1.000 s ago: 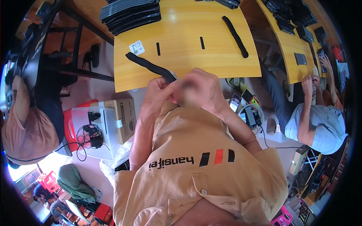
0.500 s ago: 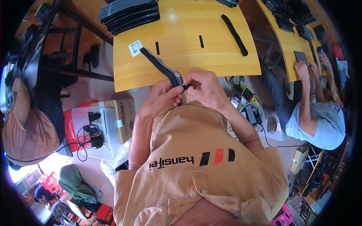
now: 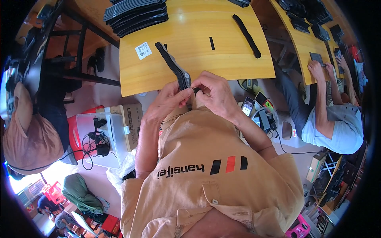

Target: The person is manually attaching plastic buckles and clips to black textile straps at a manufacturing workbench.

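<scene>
Both the left hand (image 3: 168, 101) and right hand (image 3: 214, 93) pinch the near end of the black strap (image 3: 174, 67), which stretches away across the surface (image 3: 230, 59); keep the fingertip grip close and steady.

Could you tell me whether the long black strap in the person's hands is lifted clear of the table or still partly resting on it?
Partly resting: the black strap lies across the yellow table; only its near end is pinched between the left hand and right hand.

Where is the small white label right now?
In the head view, the small white label lies on the yellow wooden table's left part, just left of the long black strap.
</scene>
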A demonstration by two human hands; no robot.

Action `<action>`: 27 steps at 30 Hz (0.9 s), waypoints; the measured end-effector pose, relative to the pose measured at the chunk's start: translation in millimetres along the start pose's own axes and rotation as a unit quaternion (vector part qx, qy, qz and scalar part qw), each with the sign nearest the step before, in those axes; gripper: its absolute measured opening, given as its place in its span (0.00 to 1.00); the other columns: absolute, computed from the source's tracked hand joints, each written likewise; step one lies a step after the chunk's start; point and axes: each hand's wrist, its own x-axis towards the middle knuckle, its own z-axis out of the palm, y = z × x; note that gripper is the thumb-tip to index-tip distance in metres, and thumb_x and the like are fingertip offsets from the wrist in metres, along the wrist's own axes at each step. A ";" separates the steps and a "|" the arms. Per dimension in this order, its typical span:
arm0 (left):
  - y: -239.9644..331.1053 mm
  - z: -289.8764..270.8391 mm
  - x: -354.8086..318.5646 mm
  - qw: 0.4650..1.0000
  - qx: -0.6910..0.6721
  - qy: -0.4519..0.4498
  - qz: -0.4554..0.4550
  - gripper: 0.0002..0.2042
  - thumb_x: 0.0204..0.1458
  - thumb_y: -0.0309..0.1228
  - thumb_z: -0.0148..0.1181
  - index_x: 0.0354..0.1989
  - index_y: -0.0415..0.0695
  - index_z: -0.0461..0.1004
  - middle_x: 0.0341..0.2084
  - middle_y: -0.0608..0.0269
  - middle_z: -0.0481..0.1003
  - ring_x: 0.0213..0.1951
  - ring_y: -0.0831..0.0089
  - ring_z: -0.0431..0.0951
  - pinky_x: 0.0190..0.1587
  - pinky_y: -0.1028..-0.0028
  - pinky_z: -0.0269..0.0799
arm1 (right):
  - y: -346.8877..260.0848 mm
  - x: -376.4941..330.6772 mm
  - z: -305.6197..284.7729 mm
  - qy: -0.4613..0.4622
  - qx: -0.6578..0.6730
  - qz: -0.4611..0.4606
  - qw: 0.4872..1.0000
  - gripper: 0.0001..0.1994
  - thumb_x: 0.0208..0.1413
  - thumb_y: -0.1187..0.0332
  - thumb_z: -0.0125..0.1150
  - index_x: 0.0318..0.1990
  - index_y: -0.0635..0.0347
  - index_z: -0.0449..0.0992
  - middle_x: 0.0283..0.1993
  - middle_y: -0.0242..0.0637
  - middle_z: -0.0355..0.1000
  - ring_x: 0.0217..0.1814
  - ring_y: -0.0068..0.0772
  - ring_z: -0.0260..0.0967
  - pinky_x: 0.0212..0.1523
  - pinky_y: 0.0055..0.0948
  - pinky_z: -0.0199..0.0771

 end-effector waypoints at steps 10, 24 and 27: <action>-8.8 2.6 11.0 0.993 -0.084 0.066 -0.043 0.05 0.45 0.30 0.50 0.25 0.41 0.69 0.18 0.70 0.65 0.22 0.82 0.63 0.24 0.82 0.57 | -0.7 -0.6 9.7 0.043 -0.049 -0.032 0.997 0.07 0.40 0.79 0.57 0.29 0.66 0.69 0.28 0.42 0.64 0.27 0.43 0.67 0.28 0.34 0.68; -24.0 21.9 22.0 0.977 -0.107 0.184 -0.019 0.04 0.44 0.27 0.46 0.21 0.43 0.66 0.14 0.70 0.63 0.16 0.82 0.60 0.18 0.82 0.53 | 13.8 -4.7 24.2 0.087 -0.178 -0.119 0.973 0.13 0.32 0.82 0.59 0.31 0.63 0.69 0.29 0.39 0.63 0.30 0.41 0.65 0.27 0.34 0.67; -28.9 28.0 21.9 0.974 -0.101 0.203 0.002 0.04 0.44 0.26 0.45 0.20 0.42 0.65 0.13 0.69 0.62 0.15 0.82 0.59 0.16 0.82 0.52 | 17.9 -5.7 23.2 0.091 -0.131 -0.092 0.983 0.11 0.33 0.82 0.57 0.30 0.64 0.69 0.27 0.40 0.63 0.27 0.40 0.65 0.27 0.32 0.67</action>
